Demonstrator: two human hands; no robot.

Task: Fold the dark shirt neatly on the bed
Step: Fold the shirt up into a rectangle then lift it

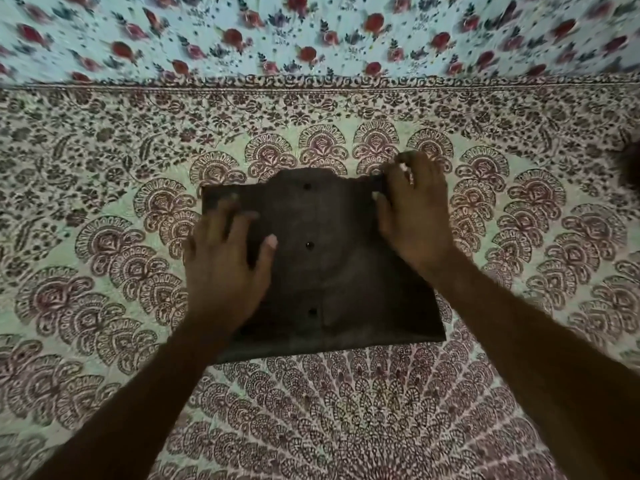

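Note:
The dark shirt (pixel 332 268) lies folded into a compact rectangle on the bed, collar at the far edge and three buttons down its front. My left hand (pixel 225 268) rests flat on the shirt's left side with fingers spread. My right hand (pixel 414 216) lies on the far right corner, its fingers curled over the shirt's edge near the collar. Both forearms reach in from the bottom of the view and hide parts of the shirt's side edges.
The bed is covered by a patterned spread (pixel 104 271) with maroon paisley motifs. Beyond it lies a pale blue cloth with red flowers (pixel 311 32). A dark object (pixel 632 164) shows at the right edge.

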